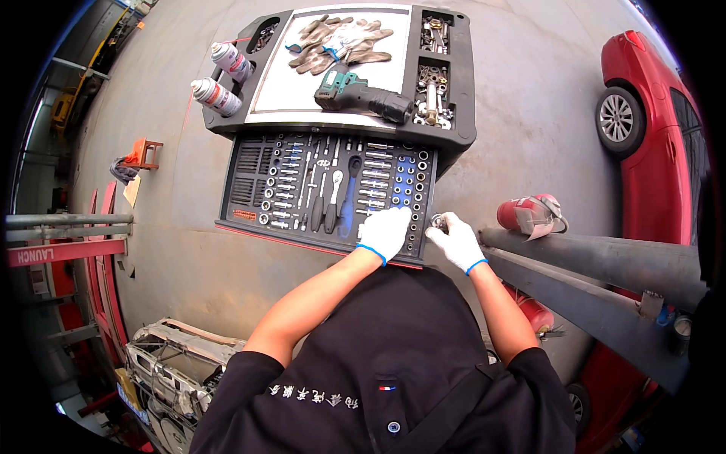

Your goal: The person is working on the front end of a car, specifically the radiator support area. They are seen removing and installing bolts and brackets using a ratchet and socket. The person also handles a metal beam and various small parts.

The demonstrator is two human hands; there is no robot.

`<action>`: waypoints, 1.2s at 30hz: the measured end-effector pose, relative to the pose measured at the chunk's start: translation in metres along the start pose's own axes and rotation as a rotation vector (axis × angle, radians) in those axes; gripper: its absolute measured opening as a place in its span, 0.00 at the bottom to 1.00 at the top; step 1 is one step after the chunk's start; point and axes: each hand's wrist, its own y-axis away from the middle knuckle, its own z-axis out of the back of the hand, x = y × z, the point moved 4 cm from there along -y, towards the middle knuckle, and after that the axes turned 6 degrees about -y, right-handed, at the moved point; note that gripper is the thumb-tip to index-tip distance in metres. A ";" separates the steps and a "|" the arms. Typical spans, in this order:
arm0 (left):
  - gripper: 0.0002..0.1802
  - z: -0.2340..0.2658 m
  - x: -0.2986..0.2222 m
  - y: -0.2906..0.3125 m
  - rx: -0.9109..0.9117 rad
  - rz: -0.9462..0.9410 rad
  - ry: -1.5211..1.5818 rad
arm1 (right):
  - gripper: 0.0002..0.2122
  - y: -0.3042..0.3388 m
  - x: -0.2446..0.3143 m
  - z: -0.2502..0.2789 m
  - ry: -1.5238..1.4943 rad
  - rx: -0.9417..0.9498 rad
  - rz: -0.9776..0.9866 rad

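Observation:
Both my hands wear white gloves with blue cuffs. My left hand (384, 233) reaches over the pulled-out tool drawer (249, 198), at the small sockets (416, 198) along its right side. Its fingertips point down and away, so their grip is hidden. Just off the drawer's right edge, my right hand (460, 242) is closed on a small metal tool with a round head (439, 222); the rest of the tool is covered by the glove. Two ratchet wrenches (333, 198) lie mid-drawer, beside a bare blue ratchet-shaped slot (349, 198).
On the cart top (265, 106) lie a green-and-black cordless power tool (363, 96), used work gloves (340, 41) and two spray cans (217, 97). Bins of bolts (432, 91) flank it. Close on my right are a fire extinguisher (529, 215) and grey metal beams (590, 253); a red car (658, 144) stands beyond.

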 end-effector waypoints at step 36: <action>0.12 0.064 0.019 -0.053 -0.131 0.089 0.020 | 0.14 -0.009 0.048 -0.018 -0.545 0.013 -0.173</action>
